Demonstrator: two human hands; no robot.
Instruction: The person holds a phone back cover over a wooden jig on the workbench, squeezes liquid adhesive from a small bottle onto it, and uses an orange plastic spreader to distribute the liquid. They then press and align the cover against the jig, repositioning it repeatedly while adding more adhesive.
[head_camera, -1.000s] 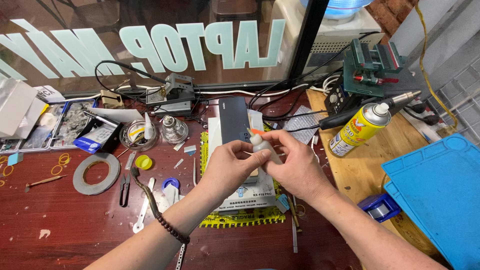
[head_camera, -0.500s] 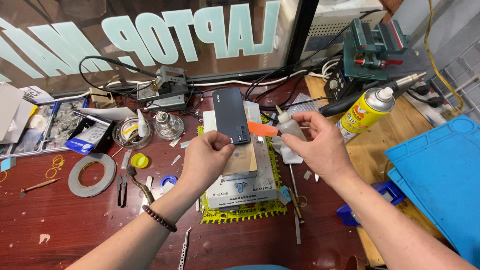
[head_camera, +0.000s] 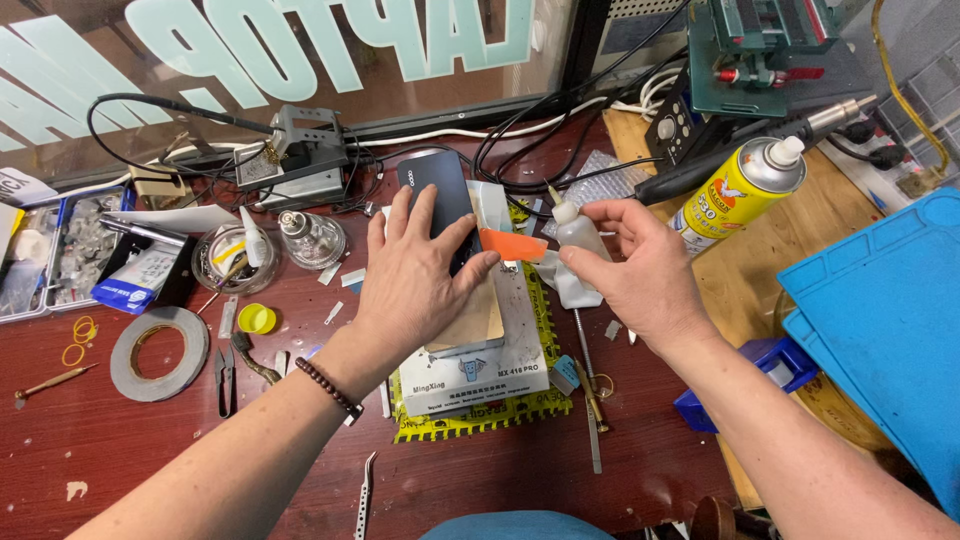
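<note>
Your left hand (head_camera: 415, 275) lies flat, open, pinning dark phone (head_camera: 440, 205); right hand (head_camera: 630, 270) at 3 o'clock grips small dropper bottle (head_camera: 575, 228), nozzle up.

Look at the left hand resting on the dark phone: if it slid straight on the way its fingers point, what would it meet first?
The left hand points up the dark phone. Past the phone's far end, it would probably meet the black cables first, though depth is hard to judge.

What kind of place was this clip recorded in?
Most likely a phone or electronics repair bench. The left hand presses a dark smartphone on a small work block, the right hand holds a small dropper bottle, and a soldering iron stand and tweezers lie nearby.
</note>
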